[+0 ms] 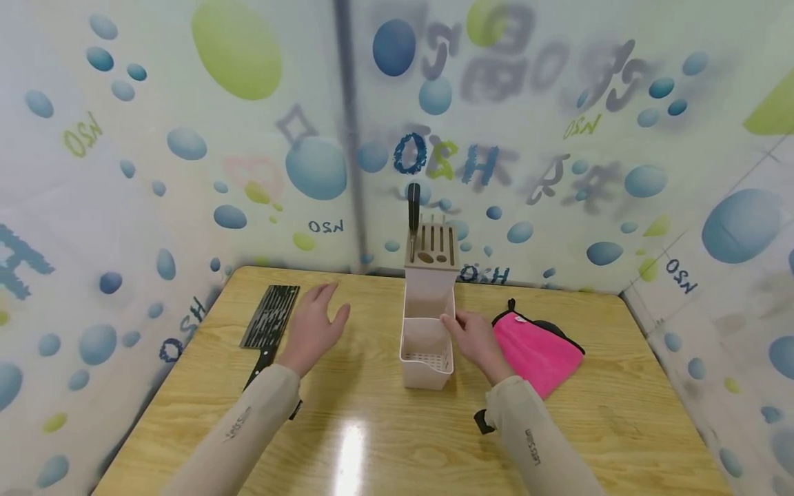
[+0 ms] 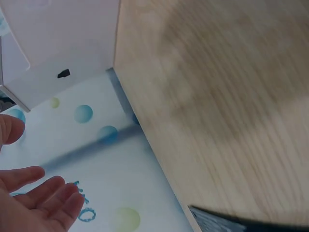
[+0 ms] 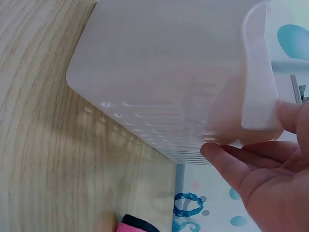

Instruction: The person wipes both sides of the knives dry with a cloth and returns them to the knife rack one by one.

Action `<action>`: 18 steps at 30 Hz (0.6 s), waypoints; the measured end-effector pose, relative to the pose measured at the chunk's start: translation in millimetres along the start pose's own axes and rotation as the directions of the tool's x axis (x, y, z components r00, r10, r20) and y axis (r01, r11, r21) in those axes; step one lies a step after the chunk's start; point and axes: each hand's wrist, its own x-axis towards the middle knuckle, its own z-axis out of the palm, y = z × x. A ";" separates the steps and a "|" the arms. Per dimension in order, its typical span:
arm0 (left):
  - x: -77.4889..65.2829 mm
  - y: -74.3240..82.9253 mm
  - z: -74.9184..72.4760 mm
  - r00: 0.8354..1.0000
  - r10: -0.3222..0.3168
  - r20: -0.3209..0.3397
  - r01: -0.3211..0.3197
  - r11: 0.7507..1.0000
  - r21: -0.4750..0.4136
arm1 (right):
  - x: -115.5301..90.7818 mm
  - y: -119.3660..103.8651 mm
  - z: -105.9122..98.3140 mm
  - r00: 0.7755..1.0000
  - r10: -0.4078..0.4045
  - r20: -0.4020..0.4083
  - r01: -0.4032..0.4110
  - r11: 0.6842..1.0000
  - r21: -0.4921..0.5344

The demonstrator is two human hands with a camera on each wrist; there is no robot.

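A pale pinkish knife holder (image 1: 428, 375) stands upright on the table, with a slotted top and an open front compartment. Out of its leftmost slot rises a black-handled tool (image 1: 413, 203) with a narrow metal part. My right hand (image 1: 474, 339) pinches the holder's right side wall near the rim, thumb inside and fingers outside, as the right wrist view shows. To the left of the holder, my left hand (image 1: 315, 329) hovers with fingers spread, touching nothing. Beside it lies a cleaver (image 1: 271, 318) with a dark, streaked blade and black handle, partly hidden by the left forearm.
A pink cloth (image 1: 538, 351) with black edging lies right of the holder, a dark rounded object (image 1: 548, 328) partly under it. The wooden table (image 1: 372, 441) meets a patterned curtain (image 1: 260, 172) at its back edge.
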 end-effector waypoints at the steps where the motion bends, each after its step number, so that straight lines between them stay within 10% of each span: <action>1: -3.2 -2.7 -3.0 1.000 0.001 0.006 -0.001 1.000 0.018 | -0.1 -0.1 -0.9 1.000 -0.008 0.006 0.008 1.000 -0.010; 18: -52.9 -53.4 -32.1 0.996 -0.072 0.061 0.061 0.984 0.166 | -10.8 34.6 -52.0 1.000 -0.007 0.027 0.008 0.998 -0.056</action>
